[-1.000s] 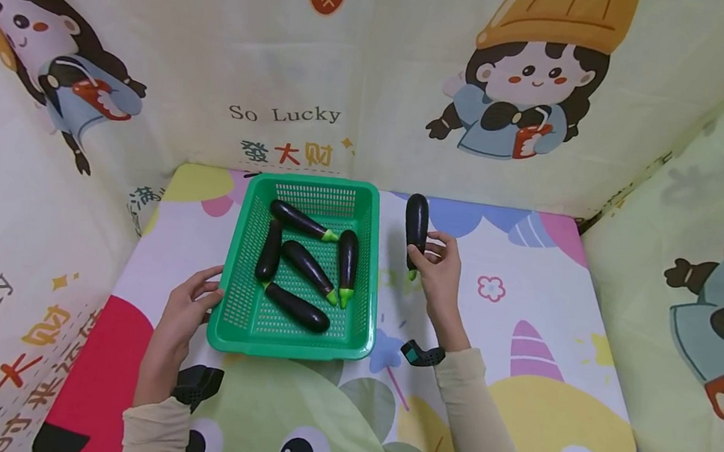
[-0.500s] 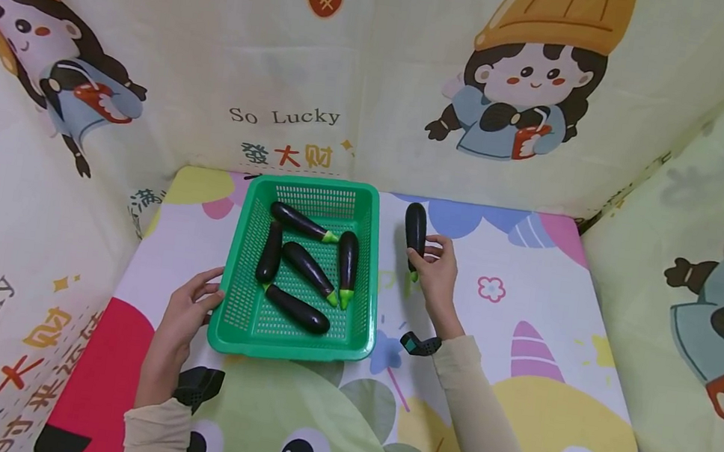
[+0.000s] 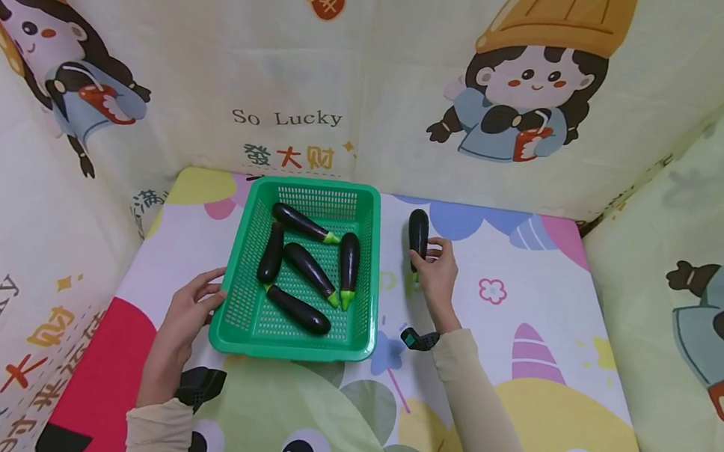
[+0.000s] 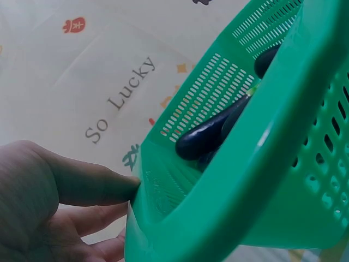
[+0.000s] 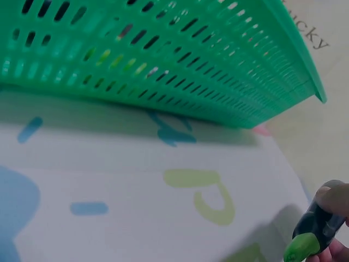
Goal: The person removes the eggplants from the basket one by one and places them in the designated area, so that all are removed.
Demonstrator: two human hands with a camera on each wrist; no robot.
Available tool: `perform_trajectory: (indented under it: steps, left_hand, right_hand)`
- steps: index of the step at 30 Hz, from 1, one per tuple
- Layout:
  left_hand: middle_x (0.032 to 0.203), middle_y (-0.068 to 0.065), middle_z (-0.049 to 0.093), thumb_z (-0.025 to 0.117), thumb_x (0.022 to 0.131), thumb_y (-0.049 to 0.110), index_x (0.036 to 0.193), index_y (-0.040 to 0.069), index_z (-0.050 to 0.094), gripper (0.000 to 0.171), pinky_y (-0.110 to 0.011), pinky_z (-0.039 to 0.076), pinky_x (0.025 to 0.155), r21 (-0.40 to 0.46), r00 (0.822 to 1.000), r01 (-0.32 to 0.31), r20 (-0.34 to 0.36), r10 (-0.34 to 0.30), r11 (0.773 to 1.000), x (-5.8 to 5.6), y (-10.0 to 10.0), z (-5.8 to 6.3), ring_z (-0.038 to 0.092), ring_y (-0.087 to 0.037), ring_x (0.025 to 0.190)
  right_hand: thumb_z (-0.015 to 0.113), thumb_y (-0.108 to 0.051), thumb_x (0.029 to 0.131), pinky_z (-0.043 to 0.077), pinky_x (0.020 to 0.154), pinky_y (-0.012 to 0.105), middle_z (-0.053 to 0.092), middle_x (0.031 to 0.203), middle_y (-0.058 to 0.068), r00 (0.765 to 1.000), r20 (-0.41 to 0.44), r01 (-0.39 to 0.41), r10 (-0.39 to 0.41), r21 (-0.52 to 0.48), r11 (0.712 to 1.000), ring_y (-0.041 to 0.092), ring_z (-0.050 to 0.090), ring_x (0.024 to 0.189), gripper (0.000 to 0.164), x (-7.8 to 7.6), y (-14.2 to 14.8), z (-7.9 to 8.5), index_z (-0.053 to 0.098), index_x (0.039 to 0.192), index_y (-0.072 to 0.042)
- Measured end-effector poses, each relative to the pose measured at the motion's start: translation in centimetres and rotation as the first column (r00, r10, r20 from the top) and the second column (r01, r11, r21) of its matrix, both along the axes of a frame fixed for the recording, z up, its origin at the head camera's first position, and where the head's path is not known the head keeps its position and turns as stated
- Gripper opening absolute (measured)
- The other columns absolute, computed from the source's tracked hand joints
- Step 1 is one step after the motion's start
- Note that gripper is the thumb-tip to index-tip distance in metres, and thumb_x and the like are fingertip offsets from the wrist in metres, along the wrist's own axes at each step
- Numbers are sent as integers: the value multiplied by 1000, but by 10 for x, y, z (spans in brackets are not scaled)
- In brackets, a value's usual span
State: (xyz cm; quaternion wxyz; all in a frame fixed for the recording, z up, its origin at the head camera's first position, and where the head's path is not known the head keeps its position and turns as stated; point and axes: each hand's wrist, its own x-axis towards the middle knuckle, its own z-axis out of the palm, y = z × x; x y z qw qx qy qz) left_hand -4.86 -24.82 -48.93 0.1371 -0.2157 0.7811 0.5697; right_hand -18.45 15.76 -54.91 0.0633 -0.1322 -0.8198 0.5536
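A green plastic basket (image 3: 292, 351) stands left of the table's middle. Several dark purple eggplants with green stems lie inside, one of them an eggplant (image 3: 297, 310) near the front wall. The left hand (image 3: 181, 317) holds the basket's left rim, its thumb (image 4: 103, 183) against the edge and its other fingers lower down outside. To the right of the basket, the right hand (image 3: 438, 277) grips another eggplant (image 3: 418, 231) near its stem end, the blunt end pointing away. Its green stem (image 5: 301, 248) shows in the right wrist view. Whether this eggplant touches the table cannot be told.
A cartoon-printed cloth covers the table (image 3: 472, 322). Printed fabric walls (image 3: 390, 109) rise at the back and both sides, and the basket's far end is close to the back one. Each wrist wears a black camera (image 3: 419, 338).
The right hand has brought its eggplant lower and slightly nearer the person, still right of the basket. The left hand and the basket have stayed in place.
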Motion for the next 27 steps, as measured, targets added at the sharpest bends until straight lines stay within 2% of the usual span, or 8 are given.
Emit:
perform_trajectory:
  steps: [10, 17, 27]
  left_hand:
    - [151, -16, 47, 52, 109, 26, 165, 19, 32, 59, -19, 54, 81, -1, 1000, 7, -7, -7, 1000, 1, 0, -1, 56, -12, 106]
    - [151, -16, 47, 51, 110, 27, 165, 20, 31, 59, -18, 54, 81, -6, 1000, 9, -17, -9, 1000, 0, -1, -1, 56, -15, 109]
    - [151, -16, 48, 51, 110, 27, 165, 20, 31, 60, -19, 54, 82, -4, 1000, 15, -18, -15, 1000, 0, -2, -3, 56, -13, 108]
  right_hand:
    - [79, -15, 91, 51, 76, 35, 67, 113, 24, 1000, 13, 5, -6, 67, 998, 33, 65, 102, 48, -1, -1, -2, 57, 132, -4]
    - [79, -14, 91, 53, 85, 44, 67, 117, 25, 1000, 31, -6, 2, 116, 993, 35, 64, 105, 48, -4, -2, -7, 56, 132, -3]
    - [76, -15, 94, 54, 93, 48, 65, 125, 25, 996, 92, -21, 7, 144, 989, 36, 63, 111, 50, 0, -4, -12, 53, 135, 1]
